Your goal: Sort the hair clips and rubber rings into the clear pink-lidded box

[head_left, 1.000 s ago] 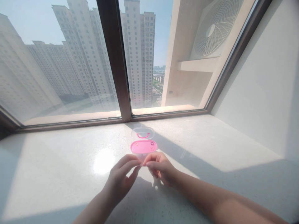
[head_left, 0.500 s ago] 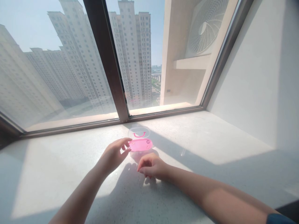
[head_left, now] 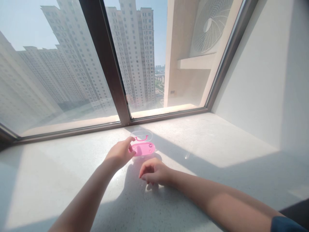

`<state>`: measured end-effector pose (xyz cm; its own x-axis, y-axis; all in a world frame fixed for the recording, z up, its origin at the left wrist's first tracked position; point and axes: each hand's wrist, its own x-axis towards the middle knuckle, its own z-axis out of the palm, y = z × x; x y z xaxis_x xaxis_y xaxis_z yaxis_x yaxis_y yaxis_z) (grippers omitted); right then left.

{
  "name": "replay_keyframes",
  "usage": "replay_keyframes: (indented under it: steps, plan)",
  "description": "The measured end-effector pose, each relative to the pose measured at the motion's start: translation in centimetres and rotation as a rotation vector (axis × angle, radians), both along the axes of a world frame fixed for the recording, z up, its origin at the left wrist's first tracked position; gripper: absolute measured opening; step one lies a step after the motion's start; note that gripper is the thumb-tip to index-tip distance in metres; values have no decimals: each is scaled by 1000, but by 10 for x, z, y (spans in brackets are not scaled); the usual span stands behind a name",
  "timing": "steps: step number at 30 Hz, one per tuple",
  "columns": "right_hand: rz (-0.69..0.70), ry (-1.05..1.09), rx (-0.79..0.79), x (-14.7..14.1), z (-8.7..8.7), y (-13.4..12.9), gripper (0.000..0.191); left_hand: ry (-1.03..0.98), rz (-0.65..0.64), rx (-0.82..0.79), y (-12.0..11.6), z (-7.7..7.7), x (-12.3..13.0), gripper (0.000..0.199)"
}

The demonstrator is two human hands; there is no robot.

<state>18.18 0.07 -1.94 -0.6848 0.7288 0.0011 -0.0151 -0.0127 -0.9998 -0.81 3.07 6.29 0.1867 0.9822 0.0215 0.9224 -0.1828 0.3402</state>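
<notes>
Pink oval box (head_left: 144,150): left hand (head_left: 120,153) blocks left, curled right hand (head_left: 155,171) near side, clear plastic lid (head_left: 141,133) back.
Speckled white windowsill (head_left: 198,138): passable right of box.

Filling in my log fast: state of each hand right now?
Left hand: open, thumb and fingers apart at the pink box.
Right hand: closed, fingers curled; whether it holds something cannot be told.

Window frame (head_left: 102,48): dark brown, around two panes (head_left: 79,111).
Outside: pale towers (head_left: 135,48), blue sky (head_left: 160,29); at right, a fan unit (head_left: 209,27) above a beige ledge (head_left: 196,62).
Wall (head_left: 260,80): plain white, right of the window frame.
Sill (head_left: 60,167): pale, speckled.
Light: bright sunshine (head_left: 198,135) on the sill, cut by straight-edged shadows (head_left: 176,151).
</notes>
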Motion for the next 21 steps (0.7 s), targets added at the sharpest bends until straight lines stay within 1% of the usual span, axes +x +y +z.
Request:
replay_keyframes:
  steps: [5,8,11,17,21]
  plan:
    - [7,-13,-3,1,1,-1,9,14,33,-27,-1,5,2,47]
    - [-4,-20,-31,0,2,0,8,15,38,-33,-1,6,3,50]
    - [-4,-20,-56,0,3,-1,8,25,34,-23,-2,7,4,50]
    - [8,-15,-25,1,2,-2,9,35,33,-20,-7,13,8,48]
    - [9,-16,-29,1,2,-1,10,-22,18,-23,-8,16,7,46]
